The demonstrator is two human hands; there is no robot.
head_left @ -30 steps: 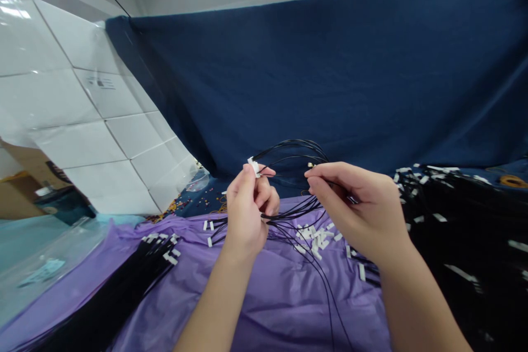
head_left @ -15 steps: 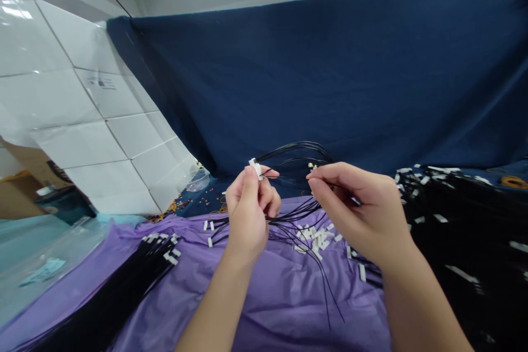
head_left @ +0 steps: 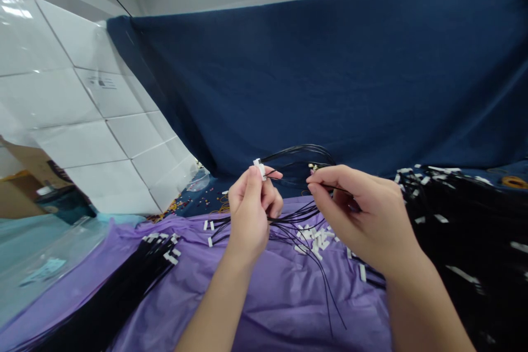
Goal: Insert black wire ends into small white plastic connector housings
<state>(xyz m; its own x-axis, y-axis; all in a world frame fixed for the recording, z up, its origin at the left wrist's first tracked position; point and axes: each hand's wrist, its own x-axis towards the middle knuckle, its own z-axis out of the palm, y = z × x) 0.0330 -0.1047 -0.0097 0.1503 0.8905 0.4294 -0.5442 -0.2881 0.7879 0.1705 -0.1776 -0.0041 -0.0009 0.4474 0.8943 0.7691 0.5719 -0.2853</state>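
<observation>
My left hand (head_left: 251, 206) pinches a small white connector (head_left: 259, 169) between thumb and index finger. Several black wires (head_left: 303, 148) run from the connector in an arc toward my right hand (head_left: 358, 203). The thumb and fingertips of that hand are pressed together on a thin black wire; its exact end is too small to make out. Beneath both hands more black wires (head_left: 297, 217) spread out, and two loose ends hang down over the purple cloth (head_left: 284, 297). A pile of loose white connectors (head_left: 317, 239) lies on the cloth between my hands.
At the left lies a bundle of black wires with white connectors (head_left: 160, 242). A large black wire heap (head_left: 457, 231) fills the right side. White boxes (head_left: 136, 137) are stacked at the left, and a dark blue curtain (head_left: 313, 71) hangs behind. Small coloured bits (head_left: 181, 203) lie scattered near the boxes.
My left hand and the white connector have shifted slightly right. My right hand has moved very little; both keep their pinch.
</observation>
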